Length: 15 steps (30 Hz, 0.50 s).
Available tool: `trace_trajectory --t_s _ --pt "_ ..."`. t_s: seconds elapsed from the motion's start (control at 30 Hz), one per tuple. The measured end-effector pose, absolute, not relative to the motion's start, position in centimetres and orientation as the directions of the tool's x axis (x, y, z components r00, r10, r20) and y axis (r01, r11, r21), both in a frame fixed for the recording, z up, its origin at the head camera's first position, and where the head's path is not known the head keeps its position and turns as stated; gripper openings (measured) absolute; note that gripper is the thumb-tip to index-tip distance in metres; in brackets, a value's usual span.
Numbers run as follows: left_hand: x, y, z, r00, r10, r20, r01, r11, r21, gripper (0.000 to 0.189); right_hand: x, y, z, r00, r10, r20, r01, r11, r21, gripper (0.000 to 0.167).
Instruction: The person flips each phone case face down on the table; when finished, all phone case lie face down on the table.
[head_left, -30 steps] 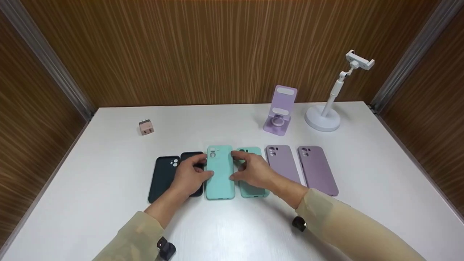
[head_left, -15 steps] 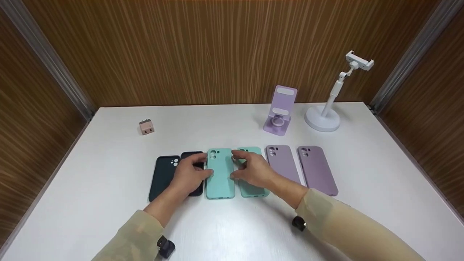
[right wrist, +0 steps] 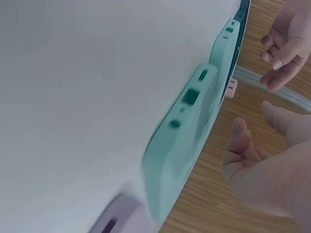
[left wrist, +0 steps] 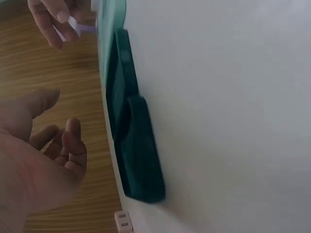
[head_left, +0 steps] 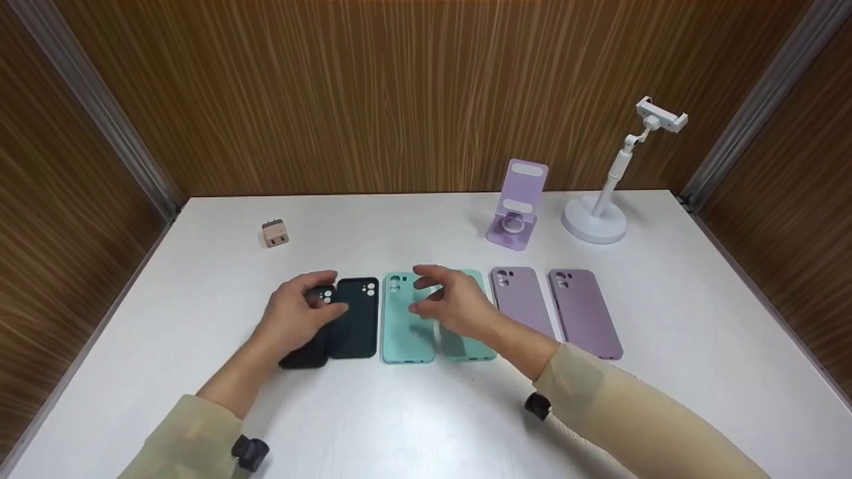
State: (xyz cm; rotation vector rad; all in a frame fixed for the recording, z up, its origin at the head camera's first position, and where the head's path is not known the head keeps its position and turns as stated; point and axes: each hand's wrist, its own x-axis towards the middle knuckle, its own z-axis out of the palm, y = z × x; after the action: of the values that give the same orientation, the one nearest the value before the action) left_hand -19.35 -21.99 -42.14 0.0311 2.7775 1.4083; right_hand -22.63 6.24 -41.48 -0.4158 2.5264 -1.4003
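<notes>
My left hand (head_left: 293, 316) hovers over the left dark phone case (head_left: 305, 356), its thumb and fingers apart and holding nothing. Part of that case is hidden beneath it. A second dark phone case (head_left: 356, 326) lies right beside the first. Over the two mint phone cases, my right hand (head_left: 462, 306) hangs with spread thumb and fingers, also holding nothing. The left mint phone case (head_left: 407, 339) lies flat; the right mint phone case (head_left: 469, 350) is partly covered by the hand. In the right wrist view, a gap separates the right hand (right wrist: 265, 170) from the mint cases.
Two purple phone cases, one lighter (head_left: 522, 299) and one darker (head_left: 586, 313), lie to the right in the row. Behind stand a purple phone stand (head_left: 522, 193) and a white phone holder (head_left: 596, 219). A pink charger plug (head_left: 275, 233) sits back left. Wood-grain panels (head_left: 426, 100) enclose the table.
Both hands have let go of the left mint phone case, which now lies flat in the row. My left hand has moved left over the dark cases; the right shifted slightly left.
</notes>
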Motion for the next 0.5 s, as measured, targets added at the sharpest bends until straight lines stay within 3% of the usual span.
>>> trace_trajectory --t_s 0.5 --pt "-18.8 -23.8 -44.3 -0.971 0.237 0.021 0.183 0.689 0.701 0.071 -22.3 1.0 -43.1 -0.876 -0.479 -0.052 -0.242 0.53 -0.813 0.066"
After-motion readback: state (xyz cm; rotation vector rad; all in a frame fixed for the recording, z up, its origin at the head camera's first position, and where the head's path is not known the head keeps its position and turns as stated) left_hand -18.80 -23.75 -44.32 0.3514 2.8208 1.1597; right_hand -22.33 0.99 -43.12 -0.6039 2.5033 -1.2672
